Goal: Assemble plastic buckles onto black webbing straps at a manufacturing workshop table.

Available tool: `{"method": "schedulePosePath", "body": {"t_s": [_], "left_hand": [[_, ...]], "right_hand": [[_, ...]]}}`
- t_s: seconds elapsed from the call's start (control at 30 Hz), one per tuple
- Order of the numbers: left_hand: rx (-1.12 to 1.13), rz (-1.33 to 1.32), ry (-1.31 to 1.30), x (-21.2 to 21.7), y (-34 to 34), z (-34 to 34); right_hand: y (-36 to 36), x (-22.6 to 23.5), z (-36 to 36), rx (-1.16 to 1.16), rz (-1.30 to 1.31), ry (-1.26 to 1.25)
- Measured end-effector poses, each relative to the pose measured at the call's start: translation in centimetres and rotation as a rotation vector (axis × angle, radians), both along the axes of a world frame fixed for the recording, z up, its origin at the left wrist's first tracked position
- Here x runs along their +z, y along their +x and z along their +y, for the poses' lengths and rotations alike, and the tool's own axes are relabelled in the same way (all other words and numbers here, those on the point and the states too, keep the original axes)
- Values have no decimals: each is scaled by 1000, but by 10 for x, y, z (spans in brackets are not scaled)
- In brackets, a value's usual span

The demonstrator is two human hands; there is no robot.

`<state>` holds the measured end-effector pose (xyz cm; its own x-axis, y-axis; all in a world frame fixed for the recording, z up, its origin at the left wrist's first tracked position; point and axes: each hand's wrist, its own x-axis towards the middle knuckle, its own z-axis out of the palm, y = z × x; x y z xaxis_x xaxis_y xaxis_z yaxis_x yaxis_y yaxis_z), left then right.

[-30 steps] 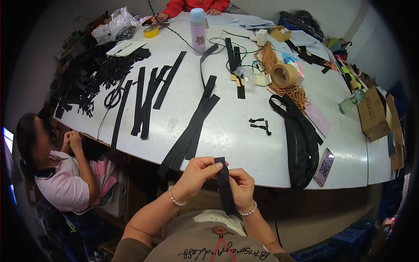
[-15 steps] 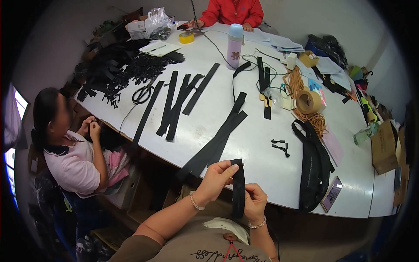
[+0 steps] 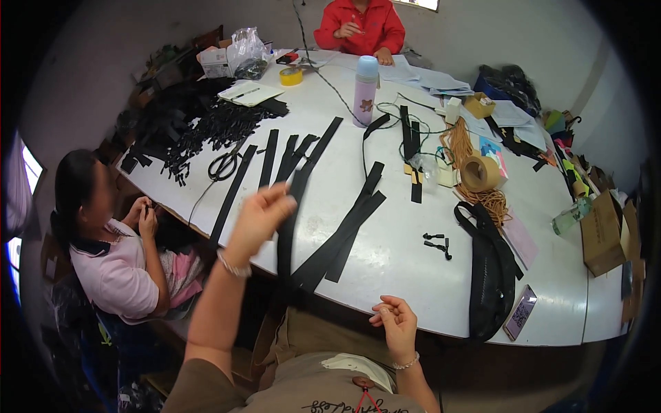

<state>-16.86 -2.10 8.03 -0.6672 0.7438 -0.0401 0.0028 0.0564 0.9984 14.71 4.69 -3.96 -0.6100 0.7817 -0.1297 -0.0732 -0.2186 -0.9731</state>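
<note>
My left hand [image 3: 258, 224], blurred by motion, is raised over the near left table edge with its fingers pinched. At its fingertips is a long black strap [image 3: 286, 237], which runs down past the table edge; its lower end is smeared. My right hand [image 3: 398, 323] is held at the near edge, fingers loosely curled and apart, with nothing in it. Between the hands, two wide black straps [image 3: 344, 234] lie crossed on the table. Further left are several more black straps [image 3: 234, 193], lying side by side.
Scissors [image 3: 224, 166] lie near a heap of black pieces [image 3: 200, 117]. A lilac bottle [image 3: 365, 93] stands mid-table. To the right are tan tape [image 3: 482, 172], cord, a black bag [image 3: 492, 275] and a phone [image 3: 520, 313]. One person [image 3: 113, 241] sits left, another [image 3: 361, 27] opposite.
My left hand has moved left and forward, away from my right hand, and the black strap has gone with it. My right hand has let go of it. The person opposite has raised a hand.
</note>
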Motion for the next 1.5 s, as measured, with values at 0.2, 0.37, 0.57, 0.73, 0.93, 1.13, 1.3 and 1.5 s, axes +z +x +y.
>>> {"method": "schedulePosePath", "body": {"t_s": [0.2, 0.37, 0.57, 0.73, 0.93, 1.13, 1.3, 1.5], "left_hand": [[140, 94, 158, 29, -94, 44], [-8, -108, 260, 43, -38, 53], [-268, -395, 320, 48, 2, 81], [-210, -448, 382, 50, 27, 114], [-117, -485, 450, 35, 26, 140], [-70, -563, 505, 5, 10, 151], [-329, -611, 347, 9, 50, 135], [-404, -548, 272, -3, 96, 121]], "right_hand": [[-10, -7, 2, -5, -14, -73], [-8, 0, 11, -46, -29, -68], [-58, 60, 30, -106, 284, 356], [-70, 84, 35, 405, 180, 215], [-46, 78, 27, 349, 233, -98], [-25, 77, 24, 416, 398, -275], [-18, 53, 53, 335, 111, 131], [-64, 86, 85, -6, 350, 364]]}}
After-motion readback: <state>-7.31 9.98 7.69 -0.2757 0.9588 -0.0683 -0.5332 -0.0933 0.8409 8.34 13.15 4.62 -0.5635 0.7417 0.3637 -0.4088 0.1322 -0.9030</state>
